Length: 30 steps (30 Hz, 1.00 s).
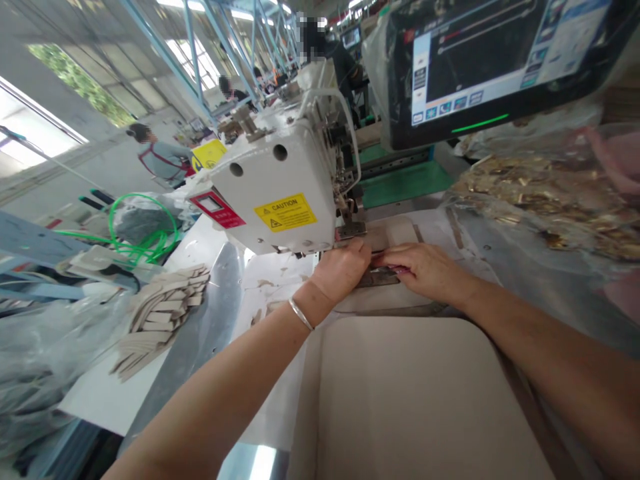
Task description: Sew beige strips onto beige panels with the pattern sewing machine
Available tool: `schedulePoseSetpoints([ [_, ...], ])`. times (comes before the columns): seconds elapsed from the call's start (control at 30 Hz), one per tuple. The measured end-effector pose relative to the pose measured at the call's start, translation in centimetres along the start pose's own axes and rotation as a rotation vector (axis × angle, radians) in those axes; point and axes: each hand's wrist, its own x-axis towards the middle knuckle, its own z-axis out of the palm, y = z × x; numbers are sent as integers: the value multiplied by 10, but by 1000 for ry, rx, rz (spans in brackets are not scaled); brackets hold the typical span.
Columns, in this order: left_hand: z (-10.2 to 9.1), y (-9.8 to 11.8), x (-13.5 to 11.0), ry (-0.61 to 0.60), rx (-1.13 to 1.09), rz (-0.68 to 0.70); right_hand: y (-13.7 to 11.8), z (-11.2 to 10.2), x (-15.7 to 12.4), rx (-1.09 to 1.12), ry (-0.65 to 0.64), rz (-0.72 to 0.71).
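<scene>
My left hand point(341, 268) is curled, its fingers pinched on a beige strip point(387, 235) just below the presser foot point(350, 229) of a white sewing machine point(280, 193). A thin bracelet circles that wrist. My right hand point(423, 267) lies beside it, fingers stretched flat and pressing the same strip and a dark metal clamp plate point(377, 277) onto the machine bed. The fingertips of both hands meet near the needle.
A large beige panel point(415, 393) lies in front of me. A stack of beige strips point(160, 313) sits at the left by a green cord point(140, 240). A bag of gold metal fittings point(545, 193) is at the right, under a screen point(495, 60). Other people work farther back.
</scene>
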Motion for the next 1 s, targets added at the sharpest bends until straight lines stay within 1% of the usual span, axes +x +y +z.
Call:
schedulePoseSetpoints([
  [0.1, -7, 1, -1, -59, -11, 4, 2, 0, 0, 19, 7, 9],
  [0.23, -9, -1, -3, -90, 22, 47, 5, 2, 1, 49, 13, 2],
  [0.33, -5, -6, -6, -78, 57, 89, 6, 2, 1, 65, 24, -6],
  [0.5, 2, -9, -9, -58, 97, 89, 5, 1, 1, 60, -5, 2],
  [0.6, 4, -9, -7, -42, 109, 100, 3, -1, 1, 52, -15, -18],
  [0.7, 4, -10, -6, -46, 132, 144, 3, -2, 1, 41, -20, -29],
  [0.8, 7, -12, -5, 1, 153, 197, 2, -3, 1, 37, -29, -32],
  [0.9, 11, -13, -2, 48, 130, 234, 1, -4, 1, 29, -28, -28],
  [1.0, 15, -13, 0, 60, 85, 209, 0, -4, 2, 21, -23, -16],
])
